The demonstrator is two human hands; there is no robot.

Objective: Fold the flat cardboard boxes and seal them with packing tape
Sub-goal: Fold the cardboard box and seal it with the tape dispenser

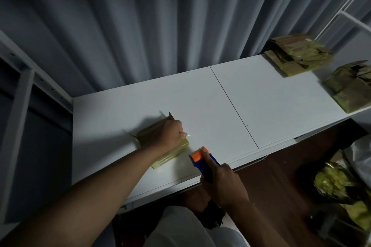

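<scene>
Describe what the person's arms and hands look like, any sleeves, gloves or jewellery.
Both forearms are bare up to the frame edge, with no sleeves showing. The left hand and right hand wear no gloves, and no rings, watch or bracelet are visible in this dim light.

There is just one view. It comes from up on the person's head and looks forward and down at the white table (200, 106). It is close, with both arms reaching out from the bottom. Grey curtains (160, 16) fill the top.
</scene>
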